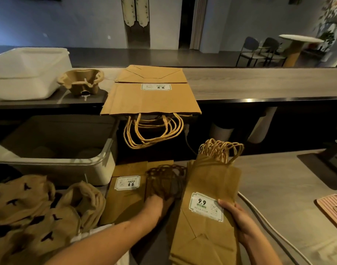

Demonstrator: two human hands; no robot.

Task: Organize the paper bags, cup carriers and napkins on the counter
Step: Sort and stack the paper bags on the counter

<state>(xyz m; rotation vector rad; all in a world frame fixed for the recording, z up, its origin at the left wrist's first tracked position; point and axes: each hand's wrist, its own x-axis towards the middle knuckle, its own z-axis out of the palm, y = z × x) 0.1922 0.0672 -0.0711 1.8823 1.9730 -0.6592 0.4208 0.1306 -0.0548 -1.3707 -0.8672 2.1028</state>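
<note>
My right hand [238, 220] grips a stack of narrow brown paper bags [207, 188] by its right edge, their twisted handles pointing away from me. My left hand [154, 207] reaches under the dark handles of more flat bags [125, 199] lying on the lower counter; whether its fingers hold them is hidden. A pile of wide brown bags [152, 96] lies on the upper counter, its handles hanging over the front edge. Several pulp cup carriers [35, 209] are heaped at the lower left. A single cup carrier [81, 81] sits on the upper counter. No napkins can be made out.
A white bin [26, 73] stands on the upper counter at the left. A grey tub [98, 165] sits below it. A white cable [263, 220] runs past my right hand. A striped pink board [334, 211] and a dark mat [320, 169] lie at the right.
</note>
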